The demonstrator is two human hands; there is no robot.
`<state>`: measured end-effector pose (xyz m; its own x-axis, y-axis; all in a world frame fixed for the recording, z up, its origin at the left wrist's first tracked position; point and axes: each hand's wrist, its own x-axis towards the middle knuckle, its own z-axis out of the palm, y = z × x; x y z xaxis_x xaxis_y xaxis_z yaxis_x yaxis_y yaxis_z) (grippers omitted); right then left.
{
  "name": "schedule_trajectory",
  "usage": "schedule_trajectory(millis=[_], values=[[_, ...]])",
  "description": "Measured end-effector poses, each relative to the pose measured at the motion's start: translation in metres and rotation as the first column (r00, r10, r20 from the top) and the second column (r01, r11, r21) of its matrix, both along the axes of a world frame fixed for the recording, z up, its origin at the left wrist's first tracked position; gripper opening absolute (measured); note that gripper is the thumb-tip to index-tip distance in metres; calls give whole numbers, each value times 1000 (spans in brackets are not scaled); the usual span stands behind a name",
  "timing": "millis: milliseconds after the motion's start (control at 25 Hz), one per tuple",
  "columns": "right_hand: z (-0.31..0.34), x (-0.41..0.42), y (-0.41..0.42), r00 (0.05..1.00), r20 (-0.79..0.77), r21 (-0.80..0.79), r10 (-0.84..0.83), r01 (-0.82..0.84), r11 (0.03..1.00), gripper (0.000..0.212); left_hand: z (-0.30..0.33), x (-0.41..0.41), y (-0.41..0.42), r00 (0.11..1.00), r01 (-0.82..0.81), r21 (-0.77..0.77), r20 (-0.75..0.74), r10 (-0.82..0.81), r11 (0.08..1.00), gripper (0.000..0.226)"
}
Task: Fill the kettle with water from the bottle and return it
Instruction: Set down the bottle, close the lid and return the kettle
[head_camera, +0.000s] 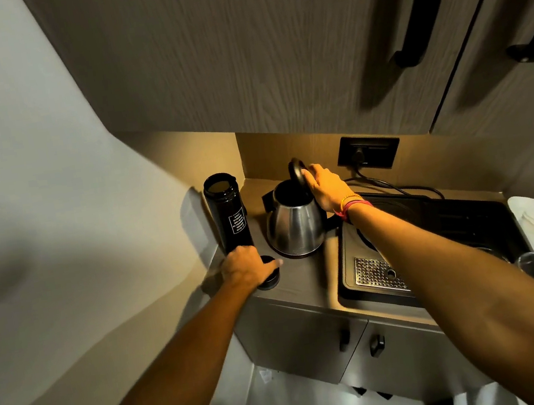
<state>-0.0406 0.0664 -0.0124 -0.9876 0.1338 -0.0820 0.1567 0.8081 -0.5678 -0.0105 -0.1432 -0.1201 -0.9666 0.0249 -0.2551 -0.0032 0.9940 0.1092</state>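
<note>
A grey counter (pixel 300 280) runs across the middle of the frame, with a dark sink (pixel 443 231) at right. Left of the sink stands a steel kettle (pixel 295 229), its lid (pixel 296 173) tipped up, the right hand (pixel 324 188) curled round the lid's edge. At centre left a black bottle (pixel 227 213) stands uncapped; the left hand (pixel 249 269) wraps its base, above a black cap (pixel 269 280)
</note>
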Motion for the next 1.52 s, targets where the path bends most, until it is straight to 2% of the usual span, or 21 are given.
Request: schedule_trajectory(millis=[80, 160, 240, 320, 400, 480, 560, 600, 640, 760, 840, 1000, 1360, 1520], values=[[-10, -13, -13, 997, 52, 127, 61, -67, 990, 47, -7, 2, 14, 999, 47, -69, -20, -49, 997, 92], [-21, -18, -23, 995, 78, 284, 63, -83, 955, 45, -16, 4, 19, 992, 128, -122, 19, -127, 984, 82], [-30, -20, -25, 997, 62, 342, 54, -72, 937, 47, -21, 7, 18, 975, 221, -152, 49, -216, 963, 71], [-33, -24, -24, 997, 14, 351, 70, -70, 934, 59, -14, 9, 13, 959, 281, -105, 6, -282, 954, 65], [-33, -29, -24, 989, -48, 363, 136, -110, 925, 66, 11, 5, 9, 923, 346, -23, -172, -345, 938, 63], [-31, -34, -29, 972, -81, 384, 222, -175, 907, 68, 49, -7, 5, 819, 411, -1, -440, -369, 912, 64], [-30, -40, -35, 959, -54, 417, 278, -231, 879, 68, 90, -27, 3, 663, 415, -55, -666, -343, 908, 66], [-31, -42, -38, 954, -32, 439, 297, -254, 862, 68, 108, -38, 1, 608, 383, -90, -725, -324, 919, 67], [-33, -45, -41, 952, -9, 453, 307, -270, 850, 69, 124, -47, -2, 590, 334, -124, -745, -310, 934, 68], [-38, -49, -48, 959, 63, 449, 276, -274, 850, 70, 143, -66, -20, 700, 211, -195, -653, -287, 958, 64], [-41, -51, -50, 962, 62, 464, 268, -265, 845, 70, 135, -72, -35, 731, 203, -258, -602, -322, 944, 59], [-47, -54, -49, 967, 24, 486, 255, -234, 842, 71, 123, -79, -43, 710, 219, -254, -620, -333, 942, 57], [-59, -56, -54, 968, -3, 618, 253, -197, 761, 81, 107, -84, -43, 688, 182, -227, -666, -289, 957, 57], [-49, -55, -49, 963, 45, 546, 267, -248, 800, 82, 112, -82, -42, 740, 192, -218, -609, -287, 957, 69]])
